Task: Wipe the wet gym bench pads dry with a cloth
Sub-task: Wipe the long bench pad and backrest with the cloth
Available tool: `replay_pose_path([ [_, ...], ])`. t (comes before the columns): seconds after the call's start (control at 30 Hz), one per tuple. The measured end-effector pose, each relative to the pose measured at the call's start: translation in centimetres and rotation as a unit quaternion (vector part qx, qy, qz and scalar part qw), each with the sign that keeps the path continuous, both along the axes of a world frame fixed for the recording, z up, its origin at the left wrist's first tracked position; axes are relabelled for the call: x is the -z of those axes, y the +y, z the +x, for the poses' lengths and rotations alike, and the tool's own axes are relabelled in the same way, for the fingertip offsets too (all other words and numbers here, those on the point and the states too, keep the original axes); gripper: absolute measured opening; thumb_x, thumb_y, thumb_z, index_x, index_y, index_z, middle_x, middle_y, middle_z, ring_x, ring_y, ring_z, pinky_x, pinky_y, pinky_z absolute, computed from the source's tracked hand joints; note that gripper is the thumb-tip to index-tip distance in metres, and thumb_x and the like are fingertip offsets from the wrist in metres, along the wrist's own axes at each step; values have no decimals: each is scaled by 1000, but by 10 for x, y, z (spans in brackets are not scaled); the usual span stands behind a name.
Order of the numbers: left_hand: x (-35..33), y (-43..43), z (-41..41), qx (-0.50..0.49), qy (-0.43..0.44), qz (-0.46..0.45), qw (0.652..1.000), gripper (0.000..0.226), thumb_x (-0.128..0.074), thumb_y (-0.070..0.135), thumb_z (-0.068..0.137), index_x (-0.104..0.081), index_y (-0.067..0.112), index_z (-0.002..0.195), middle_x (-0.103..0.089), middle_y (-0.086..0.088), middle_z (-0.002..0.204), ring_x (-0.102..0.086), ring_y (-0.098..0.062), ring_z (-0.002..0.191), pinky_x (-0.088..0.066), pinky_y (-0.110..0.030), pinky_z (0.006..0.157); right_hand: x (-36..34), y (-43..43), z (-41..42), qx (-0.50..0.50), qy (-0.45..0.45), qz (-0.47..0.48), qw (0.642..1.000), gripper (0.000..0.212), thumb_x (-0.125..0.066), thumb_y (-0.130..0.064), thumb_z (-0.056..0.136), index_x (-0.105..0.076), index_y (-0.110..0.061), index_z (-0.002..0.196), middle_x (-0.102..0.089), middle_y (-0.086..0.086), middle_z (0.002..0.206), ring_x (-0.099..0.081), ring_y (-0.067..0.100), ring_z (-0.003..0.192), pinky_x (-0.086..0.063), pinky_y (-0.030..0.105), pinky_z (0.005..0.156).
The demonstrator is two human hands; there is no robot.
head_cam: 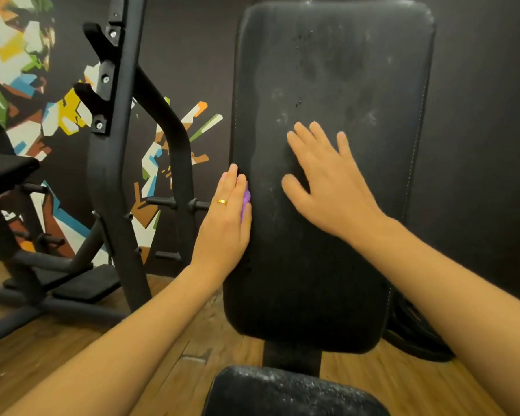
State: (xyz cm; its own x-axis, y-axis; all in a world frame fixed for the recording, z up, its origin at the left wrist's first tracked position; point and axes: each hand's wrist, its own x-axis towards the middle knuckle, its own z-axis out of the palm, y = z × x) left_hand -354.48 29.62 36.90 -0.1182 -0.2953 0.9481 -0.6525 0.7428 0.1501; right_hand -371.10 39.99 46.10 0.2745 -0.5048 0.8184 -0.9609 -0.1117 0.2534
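Left hand (225,217) flat, fingers straight and together, gold ring (222,201) on one finger, pressing a purple cloth (246,199) against the left edge of the upright back pad (327,280). Only a sliver of cloth shows past the palm, the rest is hidden under it. The thumb is not visible, so can't tell whether it hooks round the pad edge. Right hand (321,178) released, fingers spread, palm flat on the middle of the same pad, holding nothing; looks like bracing. Head view only, no other camera. Back pad is black and leans up and away, with pale smears and a few droplets across the upper half above the right hand. Lower half looks duller, hard to call wet or dry. Seat pad (282,391) at the bottom of frame, speckled with droplets, neither hand on it. Black rack frame (111,145) left of the bench, painted mural wall (27,70) behind, wooden floor (72,355) below. Judgement: wiping the back pad's left side, roughly early to mid task, with the upper pad and the seat not yet done. Risks: the cloth is a small wad under a flat palm with no pinch on it, so a fast stroke along the edge could let it slip out and drop to the floor. The bare right palm on wet vinyl could skid, or smear water onto wiped area. A small wad may saturate and leave streaks. The seat droplets are easy to miss, being low in frame and away from both hands.
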Motion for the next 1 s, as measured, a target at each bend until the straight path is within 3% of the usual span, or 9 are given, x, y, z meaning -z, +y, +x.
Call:
replay_pose_path([
  [0.13, 12, 2, 2, 2, -1, 3, 1000, 57, -48, 19, 104, -27, 11, 156, -19, -3, 167, -16, -13, 154, -5, -12, 120, 52, -18, -33, 64, 63, -21, 996, 68, -39, -43, 102, -20, -16, 161, -12, 6, 169, -4, 23, 157, -2, 49, 125],
  [0.33, 46, 2, 2, -22, -14, 11, 1000, 60, -47, 19, 103, -19, 16, 156, -18, -2, 167, -13, -12, 155, -3, -12, 121, 60, -37, -52, 86, 128, -84, 984, 67, -33, -45, 103, -20, -14, 161, -14, 9, 169, -7, 26, 157, -10, 52, 126],
  [0.53, 102, 9, 8, -8, -46, 6, 999, 63, -46, 19, 102, -15, 18, 156, -17, -2, 166, -11, -12, 155, -18, -34, 123, 61, -38, -53, 79, 130, -110, 982, 66, -35, -44, 103, -22, -13, 161, -16, 10, 168, -9, 27, 156, -10, 51, 126],
  [0.73, 68, 1, 6, -14, -35, -9, 999, 55, -45, 16, 102, -30, 8, 154, -19, -4, 165, -14, -18, 154, -6, -14, 121, 63, -40, -53, 68, 131, -128, 981, 65, -34, -42, 104, -23, -11, 160, -18, 11, 168, -11, 28, 156, -12, 52, 125],
  [0.9, 97, 4, 0, 17, 6, -14, 1000, 55, -45, 12, 104, -24, 8, 155, -22, -8, 165, -17, -21, 155, -13, -25, 125, 65, -41, -53, 62, 127, -141, 980, 64, -35, -41, 104, -25, -11, 160, -19, 11, 167, -13, 28, 156, -12, 52, 125],
  [1.0, 131, 9, 4, 29, -33, -15, 999, 54, -42, 13, 105, -25, 4, 155, -19, -11, 166, -15, -23, 155, -14, -29, 126, 64, -42, -53, 56, 124, -143, 980, 64, -35, -40, 104, -25, -11, 160, -19, 11, 167, -13, 28, 156, -11, 52, 126],
])
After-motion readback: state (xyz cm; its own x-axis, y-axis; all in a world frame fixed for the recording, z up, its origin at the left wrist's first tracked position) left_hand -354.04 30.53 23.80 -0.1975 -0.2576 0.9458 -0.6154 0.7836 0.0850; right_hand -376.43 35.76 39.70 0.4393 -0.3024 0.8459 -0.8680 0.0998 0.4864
